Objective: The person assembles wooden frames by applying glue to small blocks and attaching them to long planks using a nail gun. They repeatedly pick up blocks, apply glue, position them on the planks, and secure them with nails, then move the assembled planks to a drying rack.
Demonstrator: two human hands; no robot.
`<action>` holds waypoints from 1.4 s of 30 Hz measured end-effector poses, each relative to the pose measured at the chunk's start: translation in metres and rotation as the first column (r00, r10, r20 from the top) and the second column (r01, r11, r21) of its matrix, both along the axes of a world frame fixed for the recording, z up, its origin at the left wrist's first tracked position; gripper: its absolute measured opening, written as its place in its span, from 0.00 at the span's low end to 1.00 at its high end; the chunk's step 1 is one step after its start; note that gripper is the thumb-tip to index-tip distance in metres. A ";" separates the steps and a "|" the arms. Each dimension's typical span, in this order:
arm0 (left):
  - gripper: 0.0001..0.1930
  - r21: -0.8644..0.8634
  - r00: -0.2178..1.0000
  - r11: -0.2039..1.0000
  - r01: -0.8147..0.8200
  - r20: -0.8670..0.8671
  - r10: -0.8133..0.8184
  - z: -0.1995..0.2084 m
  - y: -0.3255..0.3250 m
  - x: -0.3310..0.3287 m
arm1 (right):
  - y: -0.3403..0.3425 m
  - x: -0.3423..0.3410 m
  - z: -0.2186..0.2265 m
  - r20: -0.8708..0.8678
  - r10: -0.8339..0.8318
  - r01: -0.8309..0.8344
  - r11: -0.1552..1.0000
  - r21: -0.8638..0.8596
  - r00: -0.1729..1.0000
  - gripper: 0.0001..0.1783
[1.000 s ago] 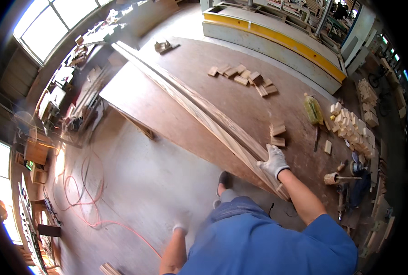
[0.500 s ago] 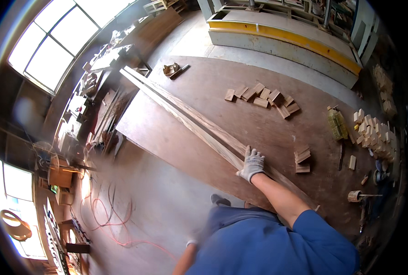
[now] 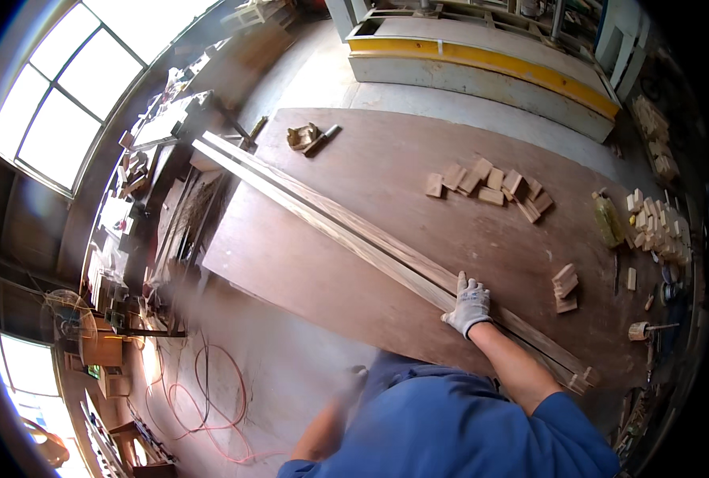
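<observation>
Two long, narrow wooden strips, a near strip (image 3: 378,260) and a far strip (image 3: 370,225), lie side by side diagonally across a brown tabletop (image 3: 307,279), with a thin dark gap between them. Their far ends stick out past the table's left edge. My right hand (image 3: 471,305), in a pale work glove, lies across both strips near their close end, its thumb on the near side and its fingers over the far one. My left hand (image 3: 358,373) is low beside my waist, off the table; it is blurred and its fingers cannot be made out.
Small wooden blocks (image 3: 494,179) lie scattered on the table, with a few more blocks (image 3: 565,288) nearer me. A yellowish bottle (image 3: 608,218) and piled blocks (image 3: 659,227) are at the right. A yellow-edged machine (image 3: 482,68) stands beyond; a red hose (image 3: 239,390) coils on the floor.
The two strips now lie closer together, and their close ends show more beyond my right hand. My left hand has risen forward beside my waist. The whole view has shifted.
</observation>
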State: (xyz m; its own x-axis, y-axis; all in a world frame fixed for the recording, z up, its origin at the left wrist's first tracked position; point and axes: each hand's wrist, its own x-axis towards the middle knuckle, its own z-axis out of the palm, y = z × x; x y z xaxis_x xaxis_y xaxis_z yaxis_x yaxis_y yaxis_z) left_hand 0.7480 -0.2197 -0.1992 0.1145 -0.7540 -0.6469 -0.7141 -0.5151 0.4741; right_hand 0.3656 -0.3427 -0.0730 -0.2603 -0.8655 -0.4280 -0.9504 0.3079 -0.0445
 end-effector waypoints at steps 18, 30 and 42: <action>0.16 -0.182 0.887 0.974 -0.132 -0.461 0.034 0.070 -0.204 0.018 | -0.044 0.067 -0.005 0.049 0.009 -0.006 0.998 -0.065 0.999 0.54; 0.56 0.731 -0.309 0.590 -0.344 -0.681 0.664 0.057 -0.245 -0.050 | 0.212 0.027 0.089 0.148 -0.212 0.187 0.968 0.168 0.966 0.58; 0.59 0.470 -0.119 0.794 -0.385 -0.879 0.462 0.091 -0.154 -0.047 | 0.381 0.058 0.050 0.211 -0.277 0.252 0.958 0.137 0.937 0.56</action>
State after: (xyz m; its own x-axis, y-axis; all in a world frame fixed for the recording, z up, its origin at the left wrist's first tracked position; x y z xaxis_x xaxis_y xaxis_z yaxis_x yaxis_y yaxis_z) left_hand 0.7010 -0.3734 -0.1077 -0.3149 -0.8010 -0.5091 0.7175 -0.5520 0.4247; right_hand 0.4238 0.0381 -0.0232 -0.3593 -0.7246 -0.5881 -0.8025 0.5616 -0.2016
